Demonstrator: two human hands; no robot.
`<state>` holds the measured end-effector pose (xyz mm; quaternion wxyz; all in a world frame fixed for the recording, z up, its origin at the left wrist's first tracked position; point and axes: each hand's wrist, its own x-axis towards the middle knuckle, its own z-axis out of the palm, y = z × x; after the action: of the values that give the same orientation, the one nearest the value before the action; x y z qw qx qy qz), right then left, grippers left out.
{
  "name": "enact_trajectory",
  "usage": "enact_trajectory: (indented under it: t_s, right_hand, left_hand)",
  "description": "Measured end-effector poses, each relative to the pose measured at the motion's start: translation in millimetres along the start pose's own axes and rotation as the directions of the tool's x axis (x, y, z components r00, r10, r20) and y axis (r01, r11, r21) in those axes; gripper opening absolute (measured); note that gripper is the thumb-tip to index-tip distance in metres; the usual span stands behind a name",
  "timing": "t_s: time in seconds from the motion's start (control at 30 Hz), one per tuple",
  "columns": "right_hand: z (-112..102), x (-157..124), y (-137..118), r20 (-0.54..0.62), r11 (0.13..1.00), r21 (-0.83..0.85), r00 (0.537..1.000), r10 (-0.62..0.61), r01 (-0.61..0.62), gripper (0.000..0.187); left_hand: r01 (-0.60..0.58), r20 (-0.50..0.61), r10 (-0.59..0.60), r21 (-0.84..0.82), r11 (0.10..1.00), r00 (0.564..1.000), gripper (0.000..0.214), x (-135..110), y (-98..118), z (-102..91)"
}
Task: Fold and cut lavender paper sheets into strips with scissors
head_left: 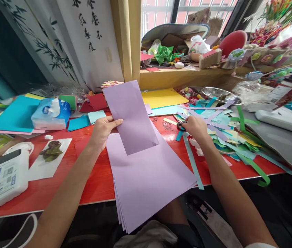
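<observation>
"What is covering the red desk?"

"Lilac sheets are overhanging its front edge, and cut paper strips are lying heaped toward its right end."

"What is being held?"

"Mid-desk, a smaller lilac piece is hanging over the sheets' far edge; the left hand is pinching its left edge. At the strips' left side, the right hand is gripping black-handled scissors."

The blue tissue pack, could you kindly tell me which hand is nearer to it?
Left. The left hand, holding a purple sheet, is to the right of the tissue pack; the right hand is much farther right, beside the paper strips.
</observation>
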<state>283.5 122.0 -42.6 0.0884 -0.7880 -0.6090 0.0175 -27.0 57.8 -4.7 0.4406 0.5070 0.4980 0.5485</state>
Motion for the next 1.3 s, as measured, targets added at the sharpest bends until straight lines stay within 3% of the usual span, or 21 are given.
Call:
enact_trajectory:
  t_s: [0.37, 0.63, 0.73, 0.83, 0.9, 1.0, 1.1, 1.2, 1.3]
  right_hand:
    - [-2, -5, -7, 0.083, 1.0, -0.008, 0.996, -0.025, 0.026, 0.03]
    - [0, -4, -6, 0.064, 0.998, -0.017, 0.996, -0.064, 0.066, 0.026]
    - [1, -4, -6, 0.007, 0.997, 0.02, 0.997, -0.071, 0.071, 0.034]
    - [-3, -6, -6, -0.158, 0.977, 0.188, 0.985, -0.067, 0.097, 0.039]
    - [-10, -9, -8, -0.212, 0.899, 0.403, 0.973, -0.088, 0.169, 0.041]
    - [-26, -20, -18, -0.143, 0.612, 0.744, 0.959, -0.246, 0.268, 0.044]
    - [-44, -41, -30, -0.113, 0.393, 0.882, 0.925, -0.362, 0.262, 0.048]
    - [-58, -67, -32, -0.054, 0.319, 0.924, 0.898, -0.437, 0.211, 0.041]
    - [-60, -93, -23, 0.092, 0.333, 0.933, 0.802, -0.591, 0.139, 0.041]
  left_hand:
    - [-0.016, -0.012, 0.016, 0.01, 1.0, 1.0, 0.026, 0, 3, -2.5]
    - [-0.023, -0.028, 0.023, -0.009, 1.0, 0.999, 0.027, 1, 4, -3.7]
    - [-0.024, -0.036, 0.023, -0.016, 1.0, 0.999, 0.026, 1, 5, -4.4]
    - [-0.037, -0.047, 0.036, -0.02, 0.999, 0.998, 0.024, 2, 6, -5.4]
    - [-0.047, -0.051, 0.046, -0.027, 0.999, 0.998, 0.024, 2, 6, -6.4]
    - [-0.069, -0.065, 0.067, -0.04, 0.997, 0.996, 0.023, 2, 7, -8.1]
    - [-0.093, -0.083, 0.089, -0.043, 0.995, 0.993, 0.021, 2, 8, -10.2]
    - [-0.118, -0.104, 0.114, -0.034, 0.992, 0.988, 0.022, 2, 9, -12.0]
    - [-0.156, -0.139, 0.151, -0.03, 0.987, 0.979, 0.022, 1, 13, -12.1]
